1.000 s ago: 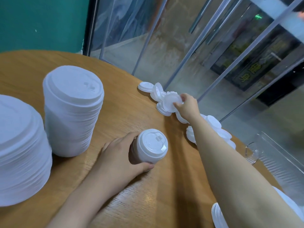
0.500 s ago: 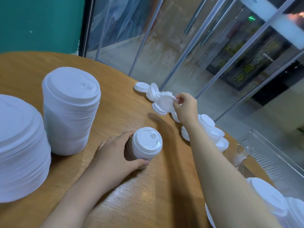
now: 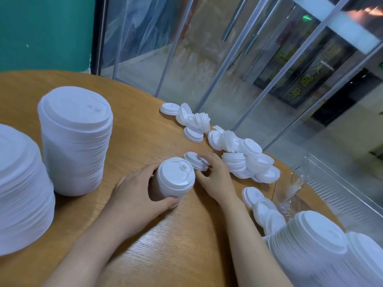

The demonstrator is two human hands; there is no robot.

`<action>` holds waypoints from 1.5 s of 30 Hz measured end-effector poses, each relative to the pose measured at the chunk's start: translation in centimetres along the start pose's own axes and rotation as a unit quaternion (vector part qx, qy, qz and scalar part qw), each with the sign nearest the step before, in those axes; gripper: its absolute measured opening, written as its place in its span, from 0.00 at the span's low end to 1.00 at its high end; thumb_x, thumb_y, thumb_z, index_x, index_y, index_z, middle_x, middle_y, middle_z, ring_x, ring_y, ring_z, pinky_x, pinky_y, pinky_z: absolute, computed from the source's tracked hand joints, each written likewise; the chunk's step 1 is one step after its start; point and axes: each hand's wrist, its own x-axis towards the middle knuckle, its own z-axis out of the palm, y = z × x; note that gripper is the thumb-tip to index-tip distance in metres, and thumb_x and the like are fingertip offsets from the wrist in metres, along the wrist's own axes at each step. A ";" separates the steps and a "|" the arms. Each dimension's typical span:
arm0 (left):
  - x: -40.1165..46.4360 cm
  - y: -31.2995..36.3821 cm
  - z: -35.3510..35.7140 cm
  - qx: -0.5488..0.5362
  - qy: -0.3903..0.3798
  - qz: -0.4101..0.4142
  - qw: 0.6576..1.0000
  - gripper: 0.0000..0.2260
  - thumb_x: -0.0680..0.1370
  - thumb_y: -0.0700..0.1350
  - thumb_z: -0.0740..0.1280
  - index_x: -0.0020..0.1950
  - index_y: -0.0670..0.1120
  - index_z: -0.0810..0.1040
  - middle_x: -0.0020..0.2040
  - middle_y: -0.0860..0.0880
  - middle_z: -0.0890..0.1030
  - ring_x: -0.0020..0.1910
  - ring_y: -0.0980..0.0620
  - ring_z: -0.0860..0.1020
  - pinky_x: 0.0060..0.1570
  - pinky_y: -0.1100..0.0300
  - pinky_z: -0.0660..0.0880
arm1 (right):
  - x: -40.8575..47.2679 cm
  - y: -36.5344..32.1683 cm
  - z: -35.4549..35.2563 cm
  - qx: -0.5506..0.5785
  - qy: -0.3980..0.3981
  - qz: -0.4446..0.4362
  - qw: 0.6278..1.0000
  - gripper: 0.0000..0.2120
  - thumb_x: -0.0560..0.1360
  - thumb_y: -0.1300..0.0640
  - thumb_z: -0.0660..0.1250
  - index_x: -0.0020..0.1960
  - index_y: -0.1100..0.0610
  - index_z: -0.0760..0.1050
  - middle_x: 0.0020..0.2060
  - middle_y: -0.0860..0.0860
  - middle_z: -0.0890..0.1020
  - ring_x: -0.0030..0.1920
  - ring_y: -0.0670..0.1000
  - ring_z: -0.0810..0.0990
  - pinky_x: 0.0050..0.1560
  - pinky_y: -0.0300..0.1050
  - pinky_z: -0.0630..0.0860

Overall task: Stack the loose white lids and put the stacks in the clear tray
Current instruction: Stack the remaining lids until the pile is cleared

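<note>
At the centre of the frame our left hand (image 3: 138,191) curled round a short stack of white lids (image 3: 175,180) standing on the round, wood-grained bench (image 3: 170,245). Just right of it, our right hand (image 3: 215,175) pinched a single lid (image 3: 194,160), tilted against the stack's rim. The lids were thin moulded plastic, round, with raised rims. More loose lids (image 3: 234,146) lay jumbled along the bench's far edge at centre right. Two tall, ribbed-looking stacks (image 3: 76,141) stood at the left. The clear tray (image 3: 339,189), ridged and glassy, sat at the right edge, with another stack (image 3: 317,245) at lower right.
</note>
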 end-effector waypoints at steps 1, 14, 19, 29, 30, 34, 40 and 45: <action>0.0 0.0 0.0 -0.001 0.000 0.001 1.000 0.39 0.58 0.72 0.70 0.68 0.64 0.73 0.59 0.68 0.78 0.62 0.61 0.75 0.67 0.49 0.72 | -0.3 0.0 0.1 0.009 0.000 0.000 1.000 0.19 0.74 0.57 0.74 0.64 0.50 0.79 0.57 0.40 0.79 0.57 0.41 0.78 0.58 0.39 0.76; -0.3 -0.8 0.3 0.000 -0.003 0.004 1.000 0.37 0.61 0.69 0.72 0.70 0.64 0.72 0.62 0.66 0.79 0.65 0.58 0.76 0.67 0.49 0.73 | -1.5 -0.3 0.3 0.073 -0.010 0.028 0.997 0.29 0.71 0.34 0.71 0.65 0.50 0.78 0.57 0.43 0.80 0.57 0.42 0.78 0.55 0.35 0.72; -0.4 -0.8 0.3 0.011 0.004 0.004 1.000 0.38 0.60 0.70 0.72 0.69 0.63 0.72 0.62 0.65 0.79 0.65 0.58 0.76 0.67 0.49 0.73 | -1.7 -0.9 -0.4 0.111 0.047 0.030 0.992 0.25 0.73 0.43 0.77 0.66 0.52 0.78 0.58 0.42 0.81 0.61 0.42 0.79 0.57 0.32 0.75; -0.5 -0.5 0.6 -0.003 0.003 0.008 1.000 0.35 0.63 0.67 0.73 0.69 0.64 0.72 0.59 0.64 0.81 0.62 0.58 0.78 0.64 0.48 0.74 | -3.5 -6.6 -3.0 0.245 0.033 -0.079 0.966 0.27 0.70 0.46 0.78 0.66 0.52 0.78 0.59 0.47 0.84 0.62 0.53 0.82 0.63 0.48 0.78; -0.5 -0.5 0.6 -0.003 0.002 0.005 1.000 0.35 0.64 0.68 0.72 0.69 0.64 0.72 0.59 0.63 0.81 0.61 0.58 0.78 0.63 0.48 0.75 | -3.6 -6.6 -2.8 0.235 0.018 -0.085 0.968 0.28 0.69 0.46 0.79 0.67 0.53 0.78 0.59 0.46 0.84 0.62 0.53 0.82 0.63 0.48 0.78; -0.6 -0.4 0.5 0.012 0.003 -0.001 1.000 0.35 0.63 0.69 0.71 0.69 0.63 0.73 0.58 0.62 0.81 0.59 0.57 0.78 0.62 0.48 0.75 | -3.8 -6.6 -2.1 0.211 -0.014 -0.092 0.973 0.32 0.68 0.44 0.79 0.68 0.55 0.78 0.60 0.46 0.84 0.63 0.51 0.81 0.64 0.49 0.78; -0.7 -0.1 0.3 0.031 0.006 0.000 0.999 0.34 0.63 0.69 0.69 0.69 0.63 0.73 0.54 0.64 0.79 0.57 0.57 0.77 0.62 0.49 0.75 | -3.7 -6.7 -1.7 0.186 -0.031 -0.117 0.975 0.27 0.71 0.46 0.78 0.66 0.57 0.79 0.60 0.48 0.83 0.63 0.54 0.81 0.63 0.58 0.78; -0.7 -0.1 0.3 0.018 0.003 -0.007 1.000 0.35 0.63 0.69 0.70 0.69 0.65 0.73 0.56 0.63 0.79 0.59 0.58 0.76 0.63 0.50 0.75 | -3.8 -7.0 -1.6 0.188 -0.038 -0.117 0.974 0.26 0.71 0.47 0.78 0.65 0.57 0.79 0.59 0.48 0.82 0.62 0.54 0.81 0.61 0.56 0.79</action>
